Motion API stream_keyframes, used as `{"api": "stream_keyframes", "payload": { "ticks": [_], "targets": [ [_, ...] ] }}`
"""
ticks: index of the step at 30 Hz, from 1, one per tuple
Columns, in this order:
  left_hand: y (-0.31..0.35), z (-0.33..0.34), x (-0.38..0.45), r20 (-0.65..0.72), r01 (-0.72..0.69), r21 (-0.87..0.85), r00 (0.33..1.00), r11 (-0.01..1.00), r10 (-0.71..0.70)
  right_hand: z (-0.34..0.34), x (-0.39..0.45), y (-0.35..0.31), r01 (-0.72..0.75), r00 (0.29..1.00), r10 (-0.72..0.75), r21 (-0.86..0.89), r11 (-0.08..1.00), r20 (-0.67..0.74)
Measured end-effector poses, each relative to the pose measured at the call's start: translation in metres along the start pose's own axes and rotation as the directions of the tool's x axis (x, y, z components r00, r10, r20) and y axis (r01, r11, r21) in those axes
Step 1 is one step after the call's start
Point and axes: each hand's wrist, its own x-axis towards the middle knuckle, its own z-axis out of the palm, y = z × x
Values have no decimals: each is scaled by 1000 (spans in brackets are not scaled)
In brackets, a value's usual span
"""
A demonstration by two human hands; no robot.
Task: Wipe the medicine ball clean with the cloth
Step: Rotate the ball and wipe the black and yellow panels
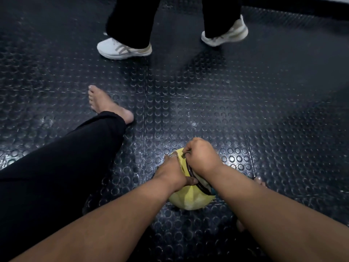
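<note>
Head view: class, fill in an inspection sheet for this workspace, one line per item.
Surface: black studded rubber floor, scuffed.
Job's things: yellow medicine ball on the floor; cloth cannot be told apart.
Clutter: nothing seen.
Hands: left hand rests on the ball; right hand grips a dark band across its top.
Cables: nothing seen.
Surroundings: wearer's bare foot; another person in white trainers passing close ahead.
</note>
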Motion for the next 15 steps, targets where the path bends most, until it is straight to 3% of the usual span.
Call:
{"api": "stream_keyframes", "payload": {
  "ticks": [10, 15],
  "targets": [
    [-12, -19, 7, 68, 27, -97, 997, 995, -20, -5, -57, 21, 66, 997, -61, 137, 988, -39],
    [-18, -25, 2, 32, 19, -130, 999, 991, -15, 11, -67, 24, 150, 979, -133, 108, 983, -153]
  ]
}}
